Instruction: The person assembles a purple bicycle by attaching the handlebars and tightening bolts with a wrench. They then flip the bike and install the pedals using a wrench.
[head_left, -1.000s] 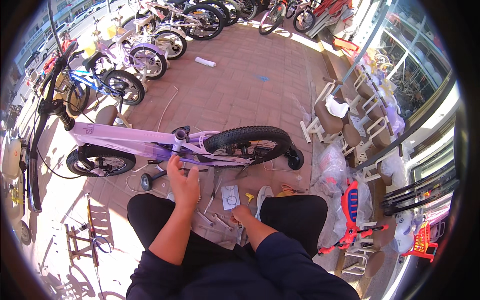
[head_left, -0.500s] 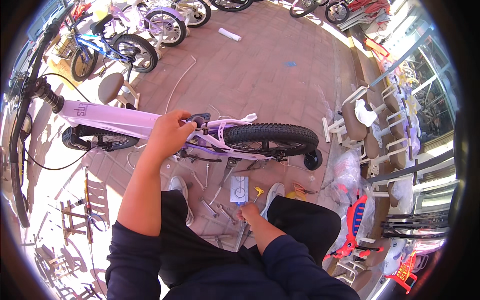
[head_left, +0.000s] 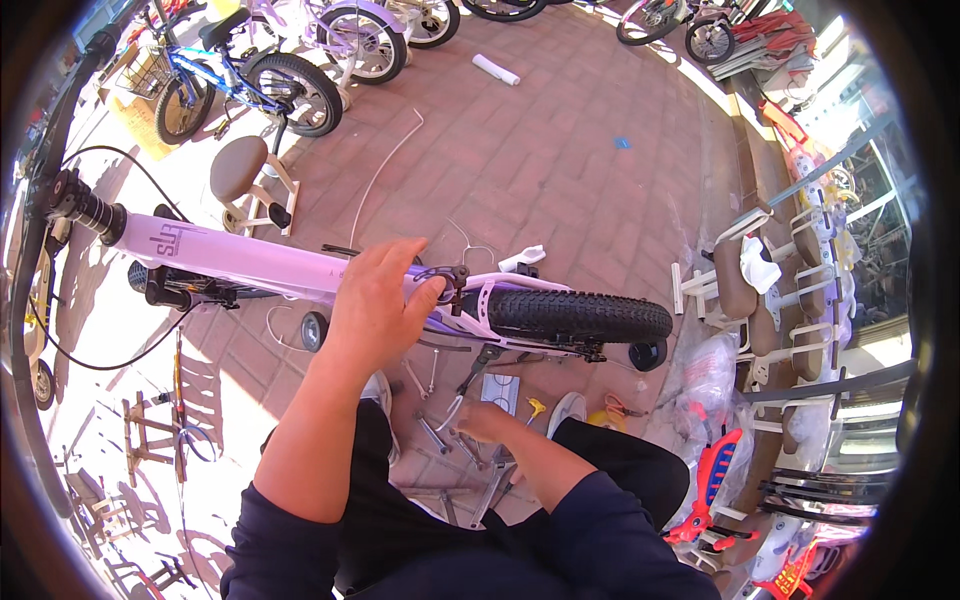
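Note:
A pale purple bicycle frame [head_left: 240,262] stretches across in front of me, its handlebar at the left and its knobby rear tire [head_left: 580,315] at the right. My left hand [head_left: 385,300] grips the frame by the seat clamp [head_left: 455,280], thumb apart from the fingers and some fingertips hidden behind the tube. Low between my feet, my right hand [head_left: 482,422] has its fingers curled together beside the kickstand and above the wrenches [head_left: 432,432]. What those fingers hold, if anything, is hidden. Past that hand lie a white card-like sheet [head_left: 500,393] and a yellow-handled tool [head_left: 537,407].
A brown-seated stool [head_left: 238,168] stands beyond the frame. Parked at the far left is a blue bicycle [head_left: 225,80]. Along the right wall are more brown seats [head_left: 735,280], plastic wrapping [head_left: 710,370] and a red-and-blue toy-like part [head_left: 713,475]. A white roll [head_left: 495,70] lies on the paving.
The view has shifted, and the scene sits farther right. My left hand's fingers have stretched farther over the frame. My right hand has moved from the white sheet toward the kickstand and wrenches.

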